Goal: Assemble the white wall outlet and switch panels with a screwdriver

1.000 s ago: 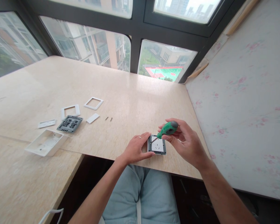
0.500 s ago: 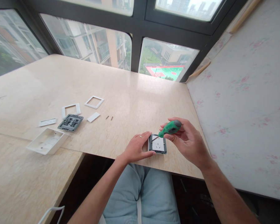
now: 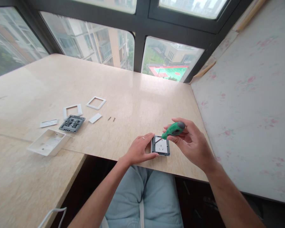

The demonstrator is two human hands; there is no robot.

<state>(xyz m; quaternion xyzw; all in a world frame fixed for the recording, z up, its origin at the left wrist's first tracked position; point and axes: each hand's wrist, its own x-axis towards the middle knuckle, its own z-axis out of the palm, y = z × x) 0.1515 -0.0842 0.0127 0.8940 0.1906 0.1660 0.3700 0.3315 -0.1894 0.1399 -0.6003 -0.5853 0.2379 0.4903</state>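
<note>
Two legs in pale blue denim (image 3: 156,196) show at the near edge, and a smooth white cable (image 3: 53,210) bends over the near left part of the table (image 3: 142,104), whose glossy beige top has a marble-like grain. Just in from the table's near edge, right of centre, a square socket (image 3: 161,147) lies flat, its dark grey frame ridged around a smooth white slotted face. The left hand (image 3: 140,149), with a thin ring on one finger, is clamped on the socket's left side, fingers toward the far corner and thumb along the near edge. The right hand (image 3: 191,142) is closed around the rounded green and grey handle of a screwdriver (image 3: 173,129); its slim metal shaft slants down to the left side of the socket.

At the left stands an open white box (image 3: 58,146), shallow and rectangular. Just beyond it lie a thin white strip (image 3: 49,123) and a dark grey module (image 3: 72,123) with a moulded surface. Farther along are a flat white plate (image 3: 95,118), two small metal screws (image 3: 109,118), and two hollow white frames, one near the module (image 3: 79,109) and one farther off (image 3: 92,106). Dark window bars (image 3: 140,25) cross the far side, beside a flower-patterned wall (image 3: 251,104) at the right.
</note>
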